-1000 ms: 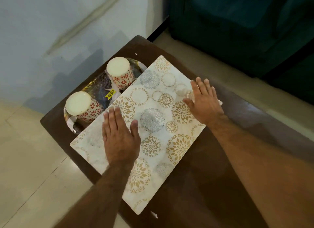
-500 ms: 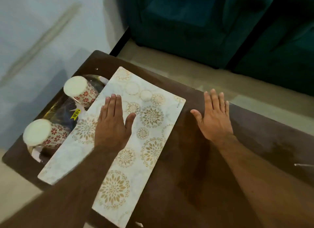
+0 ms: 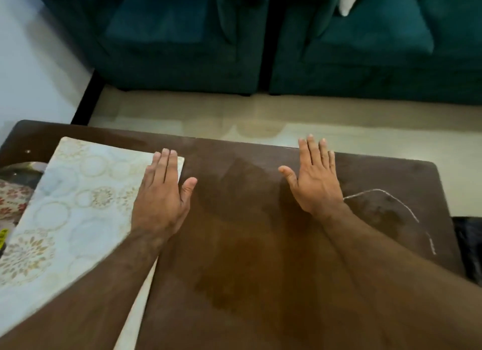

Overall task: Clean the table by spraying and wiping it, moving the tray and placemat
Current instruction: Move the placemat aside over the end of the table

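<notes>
Pressing placemat [image 3: 78, 206], left hand [image 3: 161, 195] flat

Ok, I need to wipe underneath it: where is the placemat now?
In the head view, the placemat lies at the table's left end, under the left hand.

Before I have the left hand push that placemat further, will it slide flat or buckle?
The placemat probably slides flat: it lies level with straight, crisp edges, which suggests a fairly stiff sheet. It looks thin, so likely light, and the table looks smooth, so it may skid easily. The left hand rests flat at its far right corner, so an off-centre push could swing it.
</notes>
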